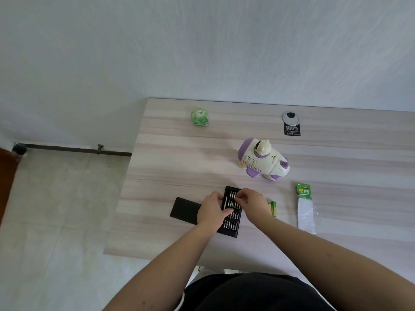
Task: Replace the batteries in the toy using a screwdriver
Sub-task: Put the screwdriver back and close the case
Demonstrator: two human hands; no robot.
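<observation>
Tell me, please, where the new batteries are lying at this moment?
In the head view, the green batteries lie on the table, just right of the right hand, between the open bit case and the opened battery pack.

A black tag [292, 129] reads "100%"; the green battery card [303, 190] reads "GP".
</observation>
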